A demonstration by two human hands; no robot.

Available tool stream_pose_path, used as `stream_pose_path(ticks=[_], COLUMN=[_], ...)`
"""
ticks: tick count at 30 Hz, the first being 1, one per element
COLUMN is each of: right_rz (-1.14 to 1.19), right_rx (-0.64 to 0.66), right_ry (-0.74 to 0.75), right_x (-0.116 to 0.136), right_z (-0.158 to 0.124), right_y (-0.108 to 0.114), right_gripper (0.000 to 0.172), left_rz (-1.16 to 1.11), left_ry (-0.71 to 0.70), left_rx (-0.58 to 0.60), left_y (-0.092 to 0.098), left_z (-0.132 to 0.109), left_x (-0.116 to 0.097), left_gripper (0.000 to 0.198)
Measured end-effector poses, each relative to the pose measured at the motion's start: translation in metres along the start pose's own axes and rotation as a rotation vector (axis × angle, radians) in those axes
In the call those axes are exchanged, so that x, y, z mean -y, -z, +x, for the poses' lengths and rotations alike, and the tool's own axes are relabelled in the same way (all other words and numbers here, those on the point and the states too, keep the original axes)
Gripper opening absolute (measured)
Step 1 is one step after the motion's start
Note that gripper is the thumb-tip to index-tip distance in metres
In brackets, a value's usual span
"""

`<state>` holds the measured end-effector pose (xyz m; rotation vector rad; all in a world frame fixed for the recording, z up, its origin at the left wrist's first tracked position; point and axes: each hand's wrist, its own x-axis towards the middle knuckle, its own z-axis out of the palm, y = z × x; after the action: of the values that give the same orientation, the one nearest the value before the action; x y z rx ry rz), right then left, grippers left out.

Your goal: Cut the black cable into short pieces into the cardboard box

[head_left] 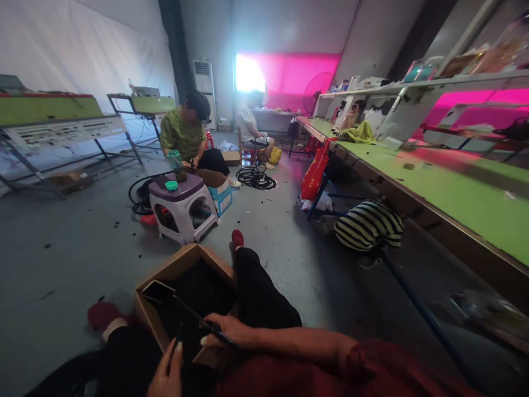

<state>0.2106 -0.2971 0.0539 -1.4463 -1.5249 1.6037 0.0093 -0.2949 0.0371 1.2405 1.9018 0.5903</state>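
Observation:
My right hand [227, 331] is closed around a long, thin black strip [192, 311] that slants up and left over an open cardboard box [146, 317]. Whether the strip is a tool or a length of rubber cannot be made out. My left hand [167, 372], lower and to the left, pinches a short, thin black piece [179, 332] upright between thumb and finger. The box stands on the floor between my legs, with many small black pieces [206, 286] in it. A pale-rimmed rectangular object [159, 290] lies at the box's left side, near the strip's far end.
Ahead stands a plastic stool [179, 193] bearing a green-lidded jar [177, 165]. Behind it a person [184, 132] sits bent over handwork; another person [252, 129] sits farther back. Black hose coils [256, 176] lie on the floor. A long green-topped workbench [438, 182] runs along the right.

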Motion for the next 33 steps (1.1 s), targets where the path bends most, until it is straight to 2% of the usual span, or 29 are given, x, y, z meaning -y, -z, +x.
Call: stream_pose_path(ticks=[3,8,11,14,17,19,20,23,27,30,33], right_rz=[-0.055,-0.265,-0.328,-0.291,-0.198,-0.185,-0.183,-0.166,-0.125,-0.134,-0.223], right_rx=[0.001,0.114,0.139,0.070,-0.054,-0.154,-0.165,-0.138,-0.075,-0.079,-0.058], right_ry=[-0.039,-0.029,-0.003,-0.007,-0.017,-0.010,-0.012,-0.005,0.013,0.089,0.123], right_x=[0.001,0.008,0.009,0.012,0.012,0.006,0.001,-0.021,-0.048,-0.054,-0.049], right_z=[-0.002,-0.004,-0.006,-0.007,-0.005,-0.002,0.000,0.009,0.020,0.014,0.004], right_y=[0.002,0.009,0.013,0.017,0.019,0.019,0.019,0.017,0.015,0.015,0.015], right_gripper=[0.035,0.052,0.056,0.054,0.047,0.047,0.049,0.057,0.057,0.054,0.050], left_rz=[-0.030,-0.087,-0.168,-0.209,-0.268,-0.324,-0.371,-0.487,-0.544,-0.562,-0.563], left_ry=[0.011,-0.025,-0.071,-0.080,-0.083,-0.077,-0.068,-0.120,-0.141,-0.112,-0.098], left_rx=[-0.044,-0.099,-0.132,-0.150,-0.194,-0.208,-0.207,-0.180,-0.151,-0.136,-0.103], left_y=[0.007,0.011,0.009,0.006,0.003,-0.001,-0.002,-0.010,-0.019,-0.023,-0.025], left_z=[0.005,0.002,0.002,0.008,0.010,0.004,-0.001,-0.013,-0.009,-0.008,-0.011], left_x=[-0.003,-0.009,-0.010,-0.011,-0.014,-0.017,-0.019,-0.025,-0.024,-0.020,-0.019], left_gripper=[0.064,0.060,0.056,0.058,0.063,0.066,0.067,0.063,0.056,0.053,0.050])
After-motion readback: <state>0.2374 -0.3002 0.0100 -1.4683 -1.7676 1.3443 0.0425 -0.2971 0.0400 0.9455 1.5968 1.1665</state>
